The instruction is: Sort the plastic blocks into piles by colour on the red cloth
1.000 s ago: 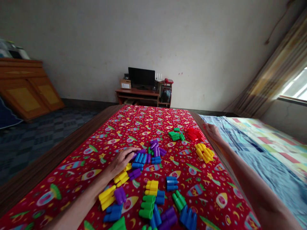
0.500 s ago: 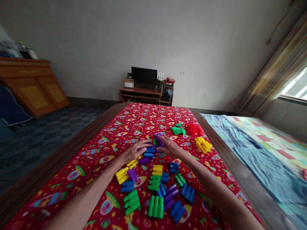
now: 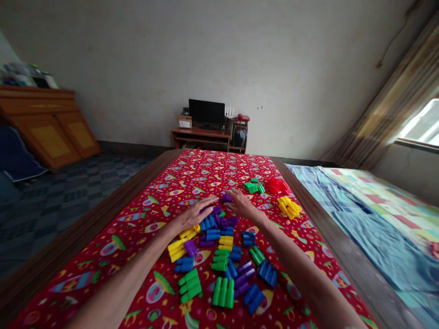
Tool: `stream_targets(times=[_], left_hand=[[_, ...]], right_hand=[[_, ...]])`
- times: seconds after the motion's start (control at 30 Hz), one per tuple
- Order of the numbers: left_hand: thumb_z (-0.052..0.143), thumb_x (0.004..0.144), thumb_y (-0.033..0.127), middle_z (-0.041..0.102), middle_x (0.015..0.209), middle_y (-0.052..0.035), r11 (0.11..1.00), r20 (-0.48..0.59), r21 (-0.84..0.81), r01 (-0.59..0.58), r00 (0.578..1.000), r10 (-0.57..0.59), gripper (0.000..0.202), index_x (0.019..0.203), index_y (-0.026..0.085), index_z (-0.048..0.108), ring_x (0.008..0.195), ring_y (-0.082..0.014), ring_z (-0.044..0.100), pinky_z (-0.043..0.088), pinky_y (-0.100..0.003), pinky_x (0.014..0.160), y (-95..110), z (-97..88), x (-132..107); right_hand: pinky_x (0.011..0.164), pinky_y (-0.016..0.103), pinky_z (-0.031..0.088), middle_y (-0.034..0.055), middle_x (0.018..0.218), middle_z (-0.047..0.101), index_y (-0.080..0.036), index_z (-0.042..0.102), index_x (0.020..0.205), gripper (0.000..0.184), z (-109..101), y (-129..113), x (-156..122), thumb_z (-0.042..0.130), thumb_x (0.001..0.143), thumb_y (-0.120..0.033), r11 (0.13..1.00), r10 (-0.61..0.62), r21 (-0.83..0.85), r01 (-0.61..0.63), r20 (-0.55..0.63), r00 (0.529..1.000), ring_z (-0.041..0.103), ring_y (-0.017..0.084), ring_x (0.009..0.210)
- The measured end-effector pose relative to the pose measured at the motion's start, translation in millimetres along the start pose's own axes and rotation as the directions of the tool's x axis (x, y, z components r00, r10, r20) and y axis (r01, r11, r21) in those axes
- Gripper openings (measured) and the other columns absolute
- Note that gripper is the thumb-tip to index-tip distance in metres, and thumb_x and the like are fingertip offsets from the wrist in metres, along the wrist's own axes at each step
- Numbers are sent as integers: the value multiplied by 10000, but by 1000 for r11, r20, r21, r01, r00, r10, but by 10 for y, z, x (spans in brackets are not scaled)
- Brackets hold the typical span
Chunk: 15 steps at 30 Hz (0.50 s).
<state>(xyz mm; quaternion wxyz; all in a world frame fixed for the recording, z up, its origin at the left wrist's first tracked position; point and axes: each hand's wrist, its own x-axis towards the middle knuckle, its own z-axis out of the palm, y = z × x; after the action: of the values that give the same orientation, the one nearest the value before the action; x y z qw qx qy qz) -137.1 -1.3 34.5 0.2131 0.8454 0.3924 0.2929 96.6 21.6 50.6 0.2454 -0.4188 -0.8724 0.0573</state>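
Note:
My left hand (image 3: 199,214) lies low over the far left edge of the block pile, fingers stretched out to the right. Under and beside it are blue blocks (image 3: 207,223) and purple blocks (image 3: 222,223); its fingers partly hide some. My right hand (image 3: 242,205) is across from it, thumb and fingers apart. A single purple block (image 3: 227,198) sits at its fingertips; whether they touch it I cannot tell. Yellow blocks (image 3: 190,232) lie by my left wrist. Nearer me are green blocks (image 3: 223,293), blue ones and purple ones, loosely scattered.
Sorted groups of green blocks (image 3: 254,186), red blocks (image 3: 278,186) and yellow blocks (image 3: 289,208) are at the right of the red patterned cloth (image 3: 219,167). A bed (image 3: 363,201) adjoins the table's right side. A desk with a monitor (image 3: 206,113) stands beyond.
Blue and purple blocks between my hands have slid toward me and spread against the nearer yellow and blue ones. One purple block stays behind by my right fingertips. My hands have barely shifted.

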Motion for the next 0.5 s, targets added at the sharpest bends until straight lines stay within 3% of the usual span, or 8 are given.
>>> stream_targets(times=[0.1, 0.2, 0.3, 0.37, 0.5], left_hand=[[516, 860, 394, 631, 1295, -104, 996, 130, 85, -29, 991, 18, 442, 1240, 193, 623, 1221, -249, 561, 406, -393, 1074, 71, 40, -5], [594, 803, 355, 670, 1196, -107, 990, 100, 138, 13, 995, -27, 406, 1169, 187, 644, 1110, -248, 623, 472, -365, 1000, 97, 74, -1], [610, 765, 271, 714, 1071, -78, 990, 61, 132, 55, 996, -63, 304, 1056, 201, 664, 1011, -237, 663, 506, -354, 945, 114, 77, 19], [599, 745, 220, 729, 1043, -63, 989, 27, 119, 91, 995, -95, 263, 998, 208, 668, 998, -236, 673, 513, -358, 936, 137, 57, 38], [617, 736, 253, 718, 1137, -75, 986, -66, 48, 158, 986, -154, 390, 1122, 201, 642, 1043, -252, 674, 526, -371, 935, 204, 3, 70]], right_hand=[[894, 329, 472, 141, 1139, 670, -157, 651, 1189, 360, 66, 49, 106, 648, 830, -188, 995, -97, 12, 97, 190, 977, 631, 232, 1038], [796, 244, 458, 74, 957, 718, -158, 700, 1043, 239, 9, 40, 16, 618, 822, -117, 989, -136, 93, 118, 229, 964, 652, 171, 887], [685, 220, 428, 54, 827, 711, -154, 711, 938, 150, -148, 95, -209, 626, 815, -140, 999, -11, 46, 1, 203, 979, 638, 155, 770], [670, 226, 419, 65, 859, 710, -165, 707, 952, 157, -269, 186, -364, 630, 816, -163, 991, 128, -52, -122, 157, 979, 639, 168, 798], [702, 245, 444, 87, 960, 711, -192, 679, 1084, 275, -444, 380, -567, 610, 821, -153, 921, 363, -203, -334, 128, 923, 651, 205, 898]])
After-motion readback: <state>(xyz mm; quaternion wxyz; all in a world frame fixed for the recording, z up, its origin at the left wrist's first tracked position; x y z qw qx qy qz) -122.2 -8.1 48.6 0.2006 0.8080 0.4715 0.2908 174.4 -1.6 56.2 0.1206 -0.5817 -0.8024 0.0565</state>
